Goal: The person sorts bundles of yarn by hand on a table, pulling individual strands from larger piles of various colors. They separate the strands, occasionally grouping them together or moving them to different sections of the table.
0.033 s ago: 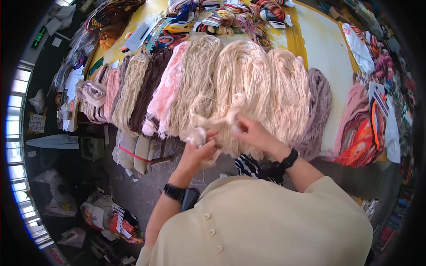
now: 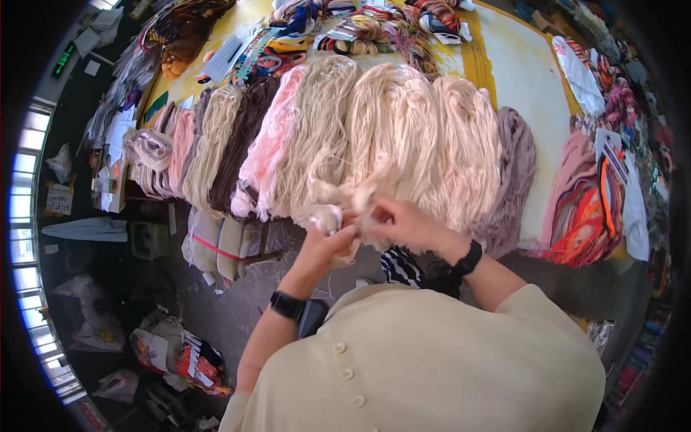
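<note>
My left hand (image 2: 327,248), in front of the table edge, is closed round a bunched end of cream yarn (image 2: 326,217). A twisted length of that yarn runs up and right from it across the hanging skeins. Just to the right, my right hand (image 2: 403,225) has its fingers pinched against the same yarn; the fingertips are slightly blurred. Behind both hands lie a large cream skein (image 2: 396,108) and a beige skein (image 2: 324,93). A peach skein (image 2: 468,129) and a mauve skein (image 2: 515,173) hang over the edge to the right.
Pink (image 2: 270,144), dark brown (image 2: 241,137) and other skeins line the table's left part. Multicoloured yarn bundles (image 2: 360,32) lie at the back, and an orange and pink bundle (image 2: 583,216) at the right. Strapped rolls (image 2: 216,245) sit below the table edge.
My right hand has moved left, closer to my left hand, and the twisted yarn between them has shifted with it. My left hand stays nearly in place.
</note>
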{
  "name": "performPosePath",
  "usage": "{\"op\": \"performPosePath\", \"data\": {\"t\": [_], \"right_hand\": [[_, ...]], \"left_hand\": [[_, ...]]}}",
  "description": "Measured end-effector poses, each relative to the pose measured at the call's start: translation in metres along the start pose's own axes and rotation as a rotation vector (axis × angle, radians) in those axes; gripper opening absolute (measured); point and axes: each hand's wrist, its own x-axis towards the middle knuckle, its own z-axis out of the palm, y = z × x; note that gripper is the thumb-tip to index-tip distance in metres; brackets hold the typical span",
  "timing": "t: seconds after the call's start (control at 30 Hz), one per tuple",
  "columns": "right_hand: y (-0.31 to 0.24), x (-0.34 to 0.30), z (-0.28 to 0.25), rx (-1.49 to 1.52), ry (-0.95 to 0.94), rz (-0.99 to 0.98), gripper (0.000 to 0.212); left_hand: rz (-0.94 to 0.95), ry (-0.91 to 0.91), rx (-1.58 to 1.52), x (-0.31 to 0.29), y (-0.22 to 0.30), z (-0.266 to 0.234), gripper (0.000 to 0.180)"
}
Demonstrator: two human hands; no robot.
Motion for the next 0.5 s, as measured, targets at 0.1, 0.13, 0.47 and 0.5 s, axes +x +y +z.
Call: {"op": "performPosePath", "data": {"t": [0.1, 0.13, 0.47, 0.5], "right_hand": [[-0.008, -0.021, 0.024, 0.141, -0.077, -0.175, 0.051], [-0.012, -0.021, 0.024, 0.094, -0.035, -0.108, 0.052], [0.171, 0.035, -0.014, -0.603, 0.168, 0.053, 0.05], [0.166, 0.036, -0.004, -0.601, 0.146, 0.032, 0.05]], "left_hand": [[0.049, -0.046, 0.109, -0.021, -0.01, 0.005, 0.024], [0.05, -0.003, 0.068, -0.038, -0.012, -0.001, 0.024], [1.194, 1.23, 0.238, -0.321, 0.054, -0.106, 0.06], [1.274, 1.228, 0.249, -0.338, 0.058, -0.084, 0.062]]}}
